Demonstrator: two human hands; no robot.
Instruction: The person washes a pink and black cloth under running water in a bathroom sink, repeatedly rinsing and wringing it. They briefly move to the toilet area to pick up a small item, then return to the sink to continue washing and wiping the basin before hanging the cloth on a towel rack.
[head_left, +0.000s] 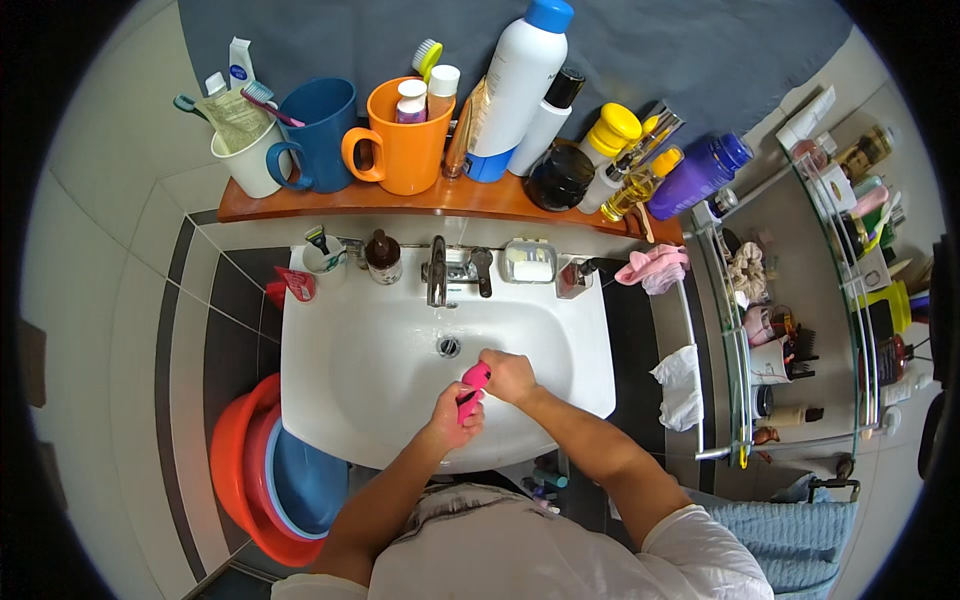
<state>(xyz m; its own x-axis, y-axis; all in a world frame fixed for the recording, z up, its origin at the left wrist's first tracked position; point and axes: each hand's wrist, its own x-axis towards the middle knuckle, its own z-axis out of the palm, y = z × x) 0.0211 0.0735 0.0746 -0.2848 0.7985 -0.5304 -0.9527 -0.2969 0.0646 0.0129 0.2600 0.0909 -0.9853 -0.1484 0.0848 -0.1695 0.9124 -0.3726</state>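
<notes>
Over the front right part of the white washbasin (360, 382), my left hand (452, 421) is wrapped around a small bright pink object (475, 376) with black parts. Its exact kind is not clear from here. At the object's upper end is my right hand (510, 377), with fingers curled against it; the fingertips are hidden, so a firm grip is not certain. Beyond my hands lie the metal drain (448, 346) and the chrome faucet (436, 274), whose lever (481, 271) stands to the right of the spout.
Along the basin's back edge stand a brown pump bottle (383, 259), a soap dish (529, 262) and a soap dispenser (574, 279). Mugs and bottles crowd the wooden shelf (450, 201) above. Nested basins (244, 480) sit at lower left; glass shelves (814, 217) hang at right.
</notes>
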